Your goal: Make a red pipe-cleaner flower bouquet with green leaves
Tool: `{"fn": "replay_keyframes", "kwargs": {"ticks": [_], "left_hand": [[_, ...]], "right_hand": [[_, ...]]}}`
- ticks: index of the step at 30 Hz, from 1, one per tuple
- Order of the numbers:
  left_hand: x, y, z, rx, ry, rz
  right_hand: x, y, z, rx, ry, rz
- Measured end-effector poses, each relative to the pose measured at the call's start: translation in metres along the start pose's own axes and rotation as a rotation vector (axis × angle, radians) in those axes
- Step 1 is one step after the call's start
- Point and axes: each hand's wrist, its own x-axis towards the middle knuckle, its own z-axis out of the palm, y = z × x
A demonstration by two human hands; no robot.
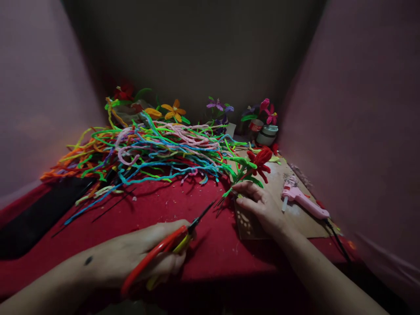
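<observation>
My left hand (164, 249) is closed round a pair of scissors (154, 256) with red and yellow handles. The dark blades point up and right, toward the wire ends of a pipe-cleaner flower. In my right hand (259, 203) the flower's green stem is pinched between thumb and fingers. The flower (260, 162) has red petals and green leaves and leans up to the right, over the edge of a brown board (262, 229). Bare dark wires stick out from the stem's lower end, close to the scissor tips. Whether the blades touch them I cannot tell.
A big tangle of coloured pipe cleaners (170, 148) spreads across the red cloth (197, 210). A pink glue gun (305, 201) lies on the board, its cord running off right. Behind stand finished flowers (175, 110), a jar (267, 134) and a can (255, 126). At left lies a black flat object (42, 214).
</observation>
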Motion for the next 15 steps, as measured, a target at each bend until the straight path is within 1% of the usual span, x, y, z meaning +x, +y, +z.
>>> {"fn": "replay_keyframes", "kwargs": {"ticks": [1, 2, 3, 4, 5, 7, 11, 15], "left_hand": [[0.003, 0.007, 0.005, 0.045, -0.085, -0.016], [0.008, 0.015, 0.009, 0.054, -0.075, -0.004], [0.013, 0.021, 0.011, 0.054, -0.111, -0.009], [0.02, 0.026, 0.012, 0.073, -0.18, -0.039], [0.026, 0.029, 0.012, 0.1, -0.266, -0.061], [0.039, 0.028, 0.011, 0.113, -0.348, -0.06], [0.056, 0.019, 0.009, 0.137, -0.378, 0.003], [0.06, 0.025, 0.012, 0.28, -0.369, 0.09]], "right_hand": [[0.0, 0.0, 0.0, 0.001, 0.001, -0.003], [0.0, 0.001, -0.001, -0.001, 0.0, -0.008], [0.0, 0.001, -0.001, -0.002, -0.003, -0.013], [0.0, 0.001, -0.001, -0.002, -0.005, -0.017], [0.0, 0.001, -0.002, -0.001, -0.009, -0.019], [0.001, 0.001, -0.002, 0.007, -0.013, -0.024], [0.001, 0.003, -0.003, 0.016, -0.006, -0.036], [0.001, 0.006, -0.004, 0.008, -0.006, -0.03]]}}
